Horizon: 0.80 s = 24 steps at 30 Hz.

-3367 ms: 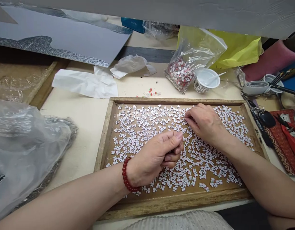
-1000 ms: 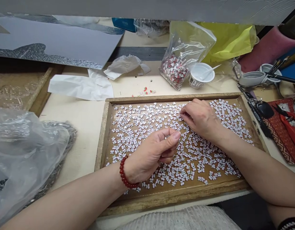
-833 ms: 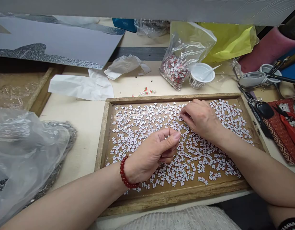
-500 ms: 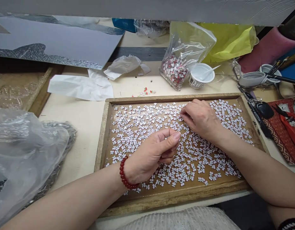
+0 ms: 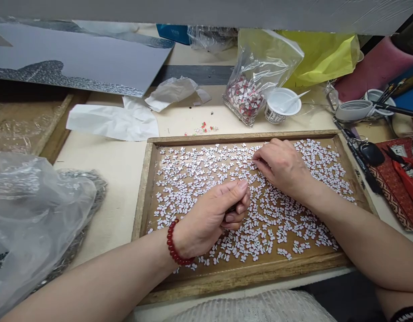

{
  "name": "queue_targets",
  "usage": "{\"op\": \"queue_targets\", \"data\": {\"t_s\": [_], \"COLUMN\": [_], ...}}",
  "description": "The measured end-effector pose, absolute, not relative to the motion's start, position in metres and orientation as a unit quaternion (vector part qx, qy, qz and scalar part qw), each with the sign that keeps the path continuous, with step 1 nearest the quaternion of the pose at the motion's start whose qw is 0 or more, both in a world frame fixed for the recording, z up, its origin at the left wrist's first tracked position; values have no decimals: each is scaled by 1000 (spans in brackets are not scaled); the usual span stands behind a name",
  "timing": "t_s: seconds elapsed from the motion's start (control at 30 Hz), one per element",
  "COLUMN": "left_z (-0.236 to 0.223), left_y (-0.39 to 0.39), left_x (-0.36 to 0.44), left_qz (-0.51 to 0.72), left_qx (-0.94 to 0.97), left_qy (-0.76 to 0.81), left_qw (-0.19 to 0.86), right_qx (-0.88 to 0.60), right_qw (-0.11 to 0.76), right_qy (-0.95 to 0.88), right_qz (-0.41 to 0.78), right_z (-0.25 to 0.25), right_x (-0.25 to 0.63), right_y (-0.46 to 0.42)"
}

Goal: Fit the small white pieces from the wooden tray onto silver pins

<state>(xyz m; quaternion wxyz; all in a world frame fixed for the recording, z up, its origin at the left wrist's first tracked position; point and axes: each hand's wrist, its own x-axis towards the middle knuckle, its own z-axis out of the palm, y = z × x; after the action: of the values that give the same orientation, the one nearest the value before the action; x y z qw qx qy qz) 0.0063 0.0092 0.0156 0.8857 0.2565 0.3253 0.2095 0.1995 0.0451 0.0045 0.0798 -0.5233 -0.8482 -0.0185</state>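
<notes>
A shallow wooden tray (image 5: 246, 269) holds a great many small white pieces (image 5: 189, 192), each with rounded lobes like a cherry or bow, spread over its brown base. My left hand (image 5: 215, 214), with a dark red bead bracelet (image 5: 173, 243) at the wrist, is curled closed above the tray's middle, thumb pressed on the bent forefinger. Something dark and thin shows within the curled fingers, too small to name. My right hand (image 5: 282, 167) reaches down to the pieces near the tray's far side. Its thumb and forefinger are pinched together, and what lies between them is hidden.
Behind the tray lie crumpled white paper (image 5: 115, 123), several tiny red and green bits (image 5: 204, 127), a clear bag (image 5: 245, 96) of red-and-white pieces and a white cup (image 5: 282, 105). Red-handled pliers (image 5: 407, 181) rest at right. A cloudy plastic bag (image 5: 35, 201) lies at left.
My left thumb has drawn back slightly and turned in against the forefinger, and the fingers have curled, showing something dark between them. The right hand stays in place, pinched.
</notes>
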Motion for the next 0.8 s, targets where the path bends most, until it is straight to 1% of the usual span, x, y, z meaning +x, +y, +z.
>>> {"op": "queue_targets", "data": {"t_s": [0.8], "left_z": [13], "left_y": [7], "left_x": [7], "left_qz": [217], "left_qx": [255], "left_qy": [332], "left_qw": [882], "right_qx": [-516], "right_qw": [109], "right_qy": [-849], "right_qz": [-26], "right_z": [3], "right_x": [200], "right_y": [45]}}
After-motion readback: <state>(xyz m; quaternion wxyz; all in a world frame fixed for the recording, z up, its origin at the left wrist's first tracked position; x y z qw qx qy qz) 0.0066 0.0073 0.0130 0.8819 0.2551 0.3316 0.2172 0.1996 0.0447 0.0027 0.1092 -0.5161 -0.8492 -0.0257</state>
